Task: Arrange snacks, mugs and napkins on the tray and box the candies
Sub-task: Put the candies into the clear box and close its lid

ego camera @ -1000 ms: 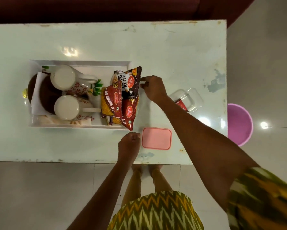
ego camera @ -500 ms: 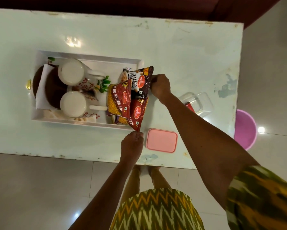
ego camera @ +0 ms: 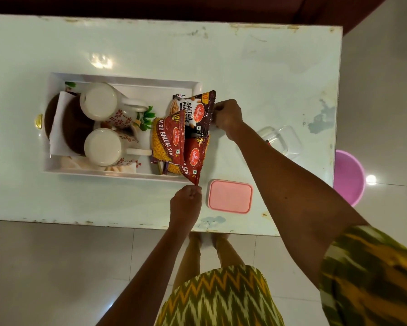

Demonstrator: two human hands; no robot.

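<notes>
A white tray (ego camera: 127, 79) lies on the table with two upturned white floral mugs (ego camera: 99, 103) (ego camera: 103, 147) on a white napkin (ego camera: 56, 128) and dark round mats. At the tray's right end stand several red and dark snack packets (ego camera: 195, 128). My left hand (ego camera: 186, 203) pinches the lower corner of a red sev packet. My right hand (ego camera: 228, 116) grips the top right edge of the dark salted peanuts packet. A pink lid (ego camera: 230, 196) lies beside my left hand. A clear plastic box (ego camera: 280, 140) with something red inside sits partly behind my right forearm.
The pale table (ego camera: 256, 67) ends close to my body, with its right edge near a pink bucket (ego camera: 348, 177) on the tiled floor. A dark red sofa runs along the table's far side. A small gold knob (ego camera: 38, 121) shows left of the tray.
My right hand has closed onto the peanut packet's edge, and my left hand has come up to the lower corner of the sev packet. The camera has shifted slightly.
</notes>
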